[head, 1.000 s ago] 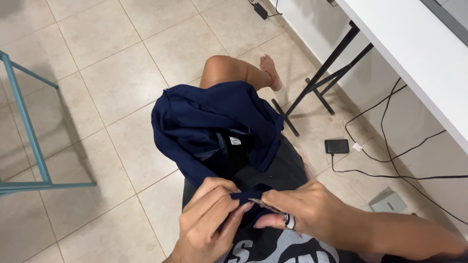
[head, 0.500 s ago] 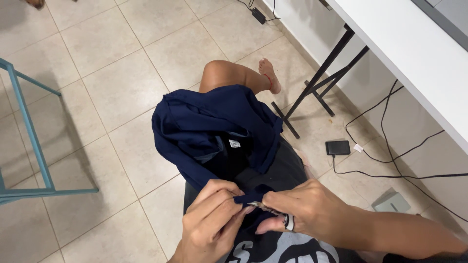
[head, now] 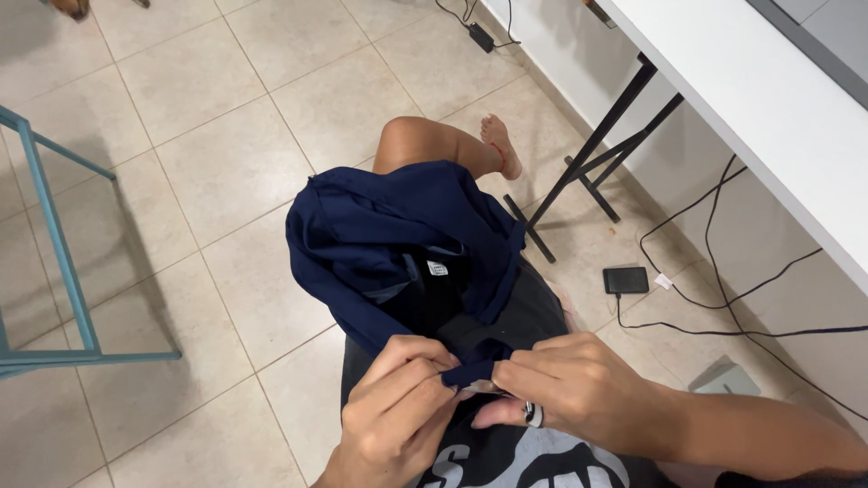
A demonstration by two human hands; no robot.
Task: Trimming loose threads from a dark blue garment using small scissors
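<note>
Left hand (head: 398, 407), right hand (head: 565, 389) pinching navy garment (head: 398, 239) edge, rest draped beyond

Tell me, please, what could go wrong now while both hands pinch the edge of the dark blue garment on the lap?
1. The left hand and right hand pinch one small fold of the navy garment; something thin and pale shows between the fingertips, possibly a needle, which might prick a finger.
2. Most of the cloth hangs loosely over the knee, so it may slide onto the tiled floor.
</note>
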